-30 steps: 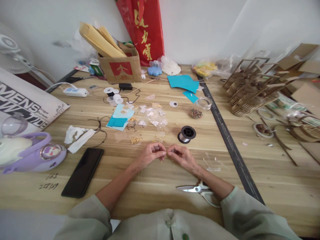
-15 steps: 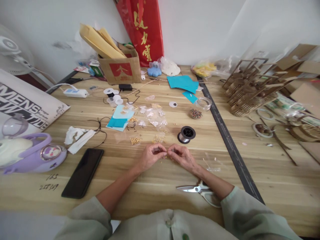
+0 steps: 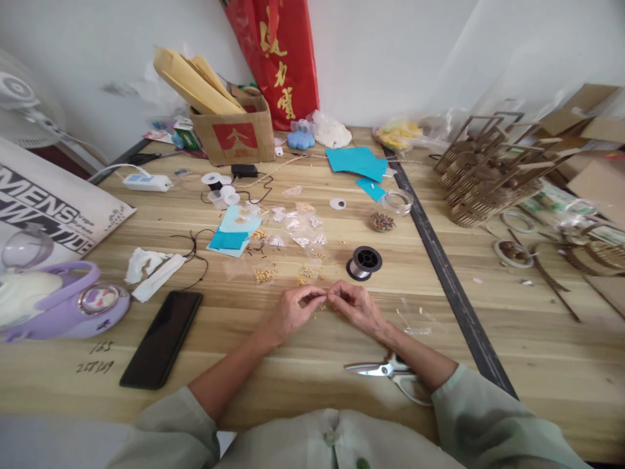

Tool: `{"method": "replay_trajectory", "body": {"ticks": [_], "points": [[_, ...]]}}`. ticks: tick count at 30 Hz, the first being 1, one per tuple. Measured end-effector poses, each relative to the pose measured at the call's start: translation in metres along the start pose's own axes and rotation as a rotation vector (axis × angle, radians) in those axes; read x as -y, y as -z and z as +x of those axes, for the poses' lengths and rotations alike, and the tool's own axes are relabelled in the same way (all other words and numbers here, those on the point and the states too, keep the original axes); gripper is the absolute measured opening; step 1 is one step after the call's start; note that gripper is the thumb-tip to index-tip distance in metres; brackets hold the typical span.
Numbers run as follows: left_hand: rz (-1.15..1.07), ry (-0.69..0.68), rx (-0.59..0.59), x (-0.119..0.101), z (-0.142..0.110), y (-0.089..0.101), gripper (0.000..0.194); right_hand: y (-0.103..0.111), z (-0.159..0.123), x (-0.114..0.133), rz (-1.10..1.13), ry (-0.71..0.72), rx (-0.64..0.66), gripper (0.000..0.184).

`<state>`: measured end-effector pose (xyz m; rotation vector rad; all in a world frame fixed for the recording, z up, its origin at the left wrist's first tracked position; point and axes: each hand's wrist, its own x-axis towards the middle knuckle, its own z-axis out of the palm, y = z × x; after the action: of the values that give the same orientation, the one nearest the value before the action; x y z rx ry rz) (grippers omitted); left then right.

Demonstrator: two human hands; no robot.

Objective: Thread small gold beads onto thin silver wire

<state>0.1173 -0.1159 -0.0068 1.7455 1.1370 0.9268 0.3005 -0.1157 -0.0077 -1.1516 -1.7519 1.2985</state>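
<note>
Wood-grained tabletop (image 3: 273,391) spans our working area. Nearest us: scissors (image 3: 385,370), long axis crosswise, blades pointing left. Beyond them, our left hand (image 3: 293,309) and right hand (image 3: 359,307) meet almost tip to tip, thumb and forefinger of each pinched closed; whether anything sits between them is too small for us to tell. Loose gold beads (image 3: 315,317) lie just our side of the fingertips, slightly nearer the left hand. Key relation, just past the hands: black spool (image 3: 364,263) lies forward of the right hand, the nearer one, axis roughly upright; gold bead pile (image 3: 307,271) lies forward of the left. Farther: clear bags (image 3: 303,225), blue sheets (image 3: 354,163), cardboard box (image 3: 237,139), pale wall (image 3: 390,65).
</note>
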Motion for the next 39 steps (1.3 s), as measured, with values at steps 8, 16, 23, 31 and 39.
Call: {"method": "replay_trajectory", "body": {"ticks": [8, 16, 23, 31, 39], "points": [[0.257, -0.211, 0.08, 0.003, -0.006, 0.002, 0.019, -0.003, -0.001, 0.001, -0.053, 0.012, -0.026, 0.023], [0.37, -0.203, 0.094, 0.001, -0.006, 0.001, 0.02, -0.003, -0.001, 0.002, -0.039, -0.015, -0.013, 0.025], [0.173, -0.111, 0.015, -0.003, -0.003, 0.003, 0.012, -0.002, 0.001, 0.002, 0.158, -0.071, 0.028, 0.028], [-0.161, 0.107, 0.025, -0.006, 0.0, 0.006, 0.015, 0.008, 0.01, 0.008, 0.651, -0.208, 0.143, 0.032], [-0.243, 0.154, 0.053, -0.002, 0.0, 0.007, 0.019, 0.017, 0.009, 0.006, 0.889, -0.283, 0.267, 0.018]]}}
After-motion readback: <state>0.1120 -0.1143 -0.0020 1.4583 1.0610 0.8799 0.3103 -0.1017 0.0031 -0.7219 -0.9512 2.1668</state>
